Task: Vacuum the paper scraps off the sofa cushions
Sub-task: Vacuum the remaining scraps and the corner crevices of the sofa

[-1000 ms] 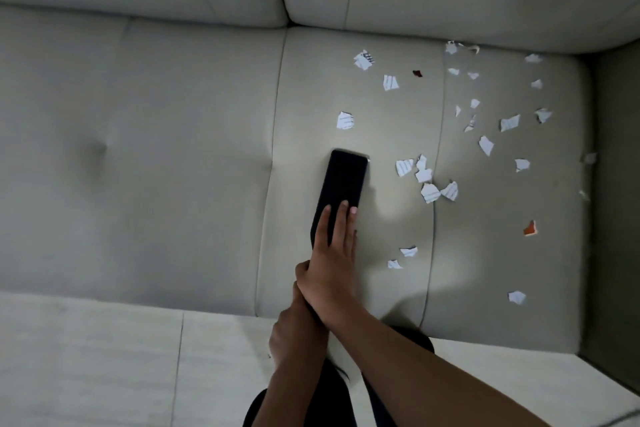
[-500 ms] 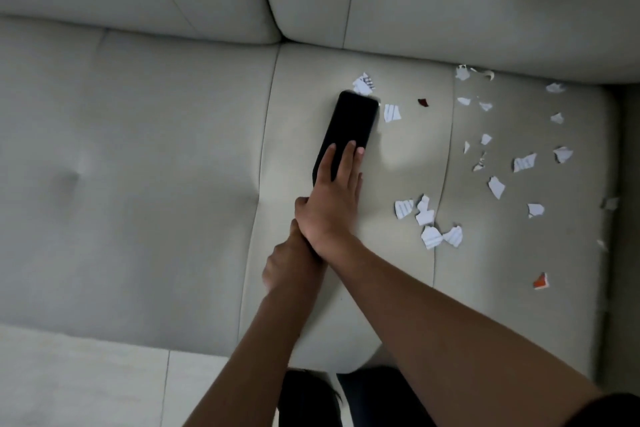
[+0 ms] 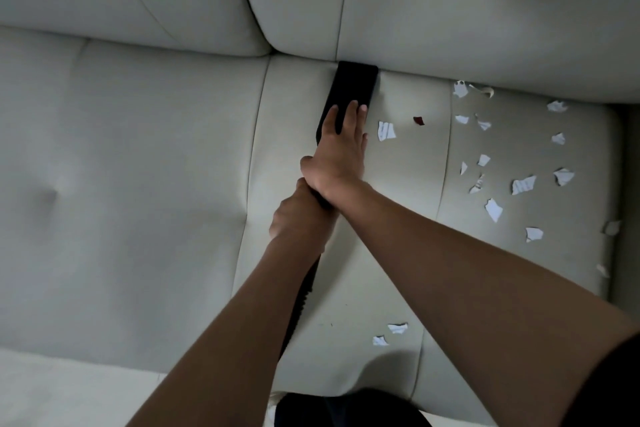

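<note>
Pale grey, leather-like upholstery fills the head view: the smooth seat cushion of the sofa [image 3: 138,184] spreads across the middle, and its puffed back cushions [image 3: 450,10] rise along the top.

A flat black plastic vacuum nozzle [image 3: 353,87] lies on the seat, pointing away from the person. Its far end touches the crease where the seat meets the back cushion, just right of a stitched seam.

The right hand [image 3: 337,163] rests on top of the nozzle with its fingers [image 3: 351,114] straight and laid flat along the black surface, not wrapped round it. Just behind and partly under that wrist, the left hand [image 3: 299,218] is curled round the near end of the tool, where a black ribbed hose [image 3: 301,305] runs back beneath the left forearm towards the person.

Torn white paper scraps [image 3: 523,185] lie scattered over the right part of the seat, well to the right of the nozzle, some close to the back crease. One lined white scrap [image 3: 386,131] lies just beside the right hand's fingers, and a small dark red scrap [image 3: 418,120] sits a little further right. Two more white bits [image 3: 397,327] lie near the front edge of the seat, between the forearms.

A pale floor [image 3: 52,392] shows at the lower left.
</note>
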